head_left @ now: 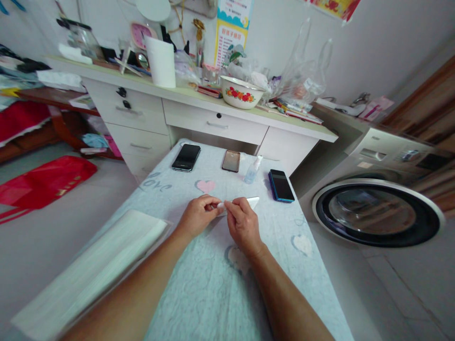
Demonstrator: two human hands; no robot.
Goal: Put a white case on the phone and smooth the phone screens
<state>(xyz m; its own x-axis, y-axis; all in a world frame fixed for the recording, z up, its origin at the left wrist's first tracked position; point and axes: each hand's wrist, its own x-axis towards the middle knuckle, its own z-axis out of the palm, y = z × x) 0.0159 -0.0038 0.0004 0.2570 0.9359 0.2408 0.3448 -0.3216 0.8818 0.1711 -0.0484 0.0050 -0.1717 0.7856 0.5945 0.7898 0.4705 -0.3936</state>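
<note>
My left hand [201, 214] is closed in a pinch on a small white piece [221, 206] over the middle of the table. Right beside it, my right hand [243, 222] has its thumb and fingers pressed together on the same piece. A flat white edge [253, 202] sticks out behind my right knuckles; what it belongs to is hidden. Beyond the hands stand a clear spray bottle [252, 171] and a brownish phone case [231, 161]. One dark phone [186, 157] lies at the far left, and another phone with a blue edge [281, 185] at the right.
A long white pack [103, 265] lies along the table's left side. The cloth-covered table [199, 293] reaches the white desk [216, 124], which carries a flowered bowl [241, 93] and a paper roll [160, 62]. A washing machine [377, 213] stands at the right.
</note>
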